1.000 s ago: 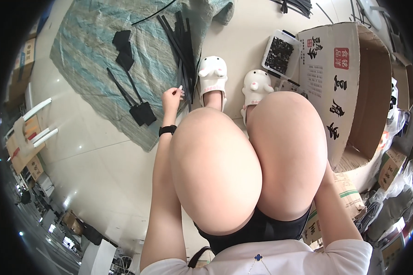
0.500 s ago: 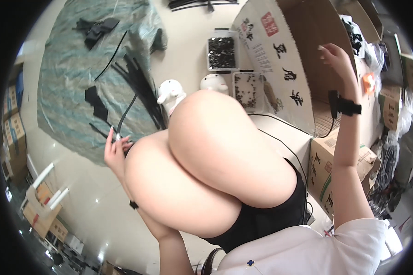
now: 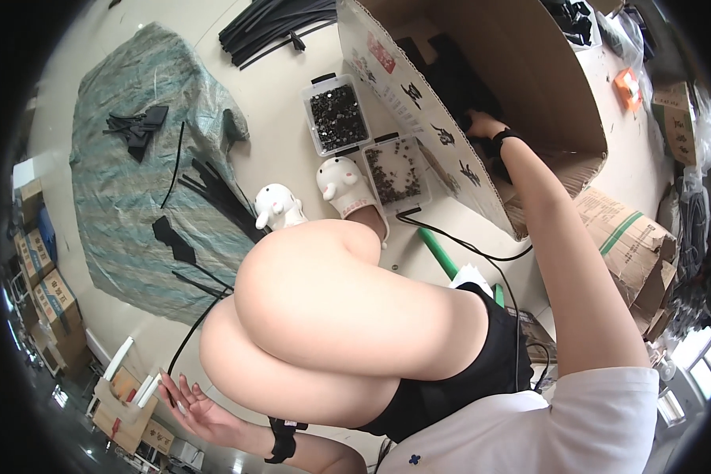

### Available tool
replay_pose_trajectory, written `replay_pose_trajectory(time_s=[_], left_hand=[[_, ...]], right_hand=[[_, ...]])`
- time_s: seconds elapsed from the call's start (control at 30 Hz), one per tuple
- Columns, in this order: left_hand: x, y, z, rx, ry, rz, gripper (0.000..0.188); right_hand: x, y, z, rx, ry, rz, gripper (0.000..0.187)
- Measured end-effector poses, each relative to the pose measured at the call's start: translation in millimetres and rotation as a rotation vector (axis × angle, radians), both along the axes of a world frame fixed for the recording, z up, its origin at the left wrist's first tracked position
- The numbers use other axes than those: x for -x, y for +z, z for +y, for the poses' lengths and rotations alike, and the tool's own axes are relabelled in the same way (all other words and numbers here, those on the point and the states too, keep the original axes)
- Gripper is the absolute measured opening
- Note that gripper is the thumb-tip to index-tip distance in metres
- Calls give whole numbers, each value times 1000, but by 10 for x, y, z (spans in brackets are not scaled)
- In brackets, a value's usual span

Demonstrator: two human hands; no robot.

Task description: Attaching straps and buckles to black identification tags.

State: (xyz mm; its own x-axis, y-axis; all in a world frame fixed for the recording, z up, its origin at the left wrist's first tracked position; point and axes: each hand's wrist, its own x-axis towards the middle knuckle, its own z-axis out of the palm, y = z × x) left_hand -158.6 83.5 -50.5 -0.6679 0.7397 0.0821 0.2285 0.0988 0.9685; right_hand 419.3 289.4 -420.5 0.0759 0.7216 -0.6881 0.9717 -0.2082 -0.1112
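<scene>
My left hand (image 3: 197, 409) is low at the left, beside my thigh. Its fingertips pinch the end of a thin black strip (image 3: 188, 340), which runs up toward the striped green-grey sheet (image 3: 118, 253); the other fingers are loosely bent. Deep in the large cardboard box (image 3: 545, 87) on the right is my right hand (image 3: 488, 126), at a dark heap of black material (image 3: 454, 79). Its fingers are partly lost against the black, so their grip does not show. On the sheet lie a bundle of black strips (image 3: 221, 197), a black fabric piece (image 3: 174, 241) and a crumpled black piece (image 3: 138, 130).
Two clear plastic bins, one of dark small parts (image 3: 338, 118) and one of sparser pieces (image 3: 395, 170), stand beside the box. White animal-faced slippers (image 3: 344, 186) sit before my knees. A black cable (image 3: 466, 249) crosses near a green tube (image 3: 437, 251). More black strips (image 3: 272, 28) lie farther off.
My right hand has gone from raised at the box opening down into the box. My left hand has drawn back from the sheet toward me with the strip. The view has shifted.
</scene>
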Motion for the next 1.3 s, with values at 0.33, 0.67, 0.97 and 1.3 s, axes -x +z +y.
replay_pose_trajectory(time_s=[0.33,0.67,0.97,1.3], left_hand=[[-116,91,-141,-6,12,-54,48],[-195,46,-146,-8,-19,-116,45],[-380,479,-251,148,458,604,22],[-595,1066,-802,-164,796,783,33]], right_hand=[[417,-213,212,-93,-606,313,55],[-435,-1280,-684,292,118,130,27],[461,831,59,345,79,211,29],[264,2749,-76,-369,-269,634,25]])
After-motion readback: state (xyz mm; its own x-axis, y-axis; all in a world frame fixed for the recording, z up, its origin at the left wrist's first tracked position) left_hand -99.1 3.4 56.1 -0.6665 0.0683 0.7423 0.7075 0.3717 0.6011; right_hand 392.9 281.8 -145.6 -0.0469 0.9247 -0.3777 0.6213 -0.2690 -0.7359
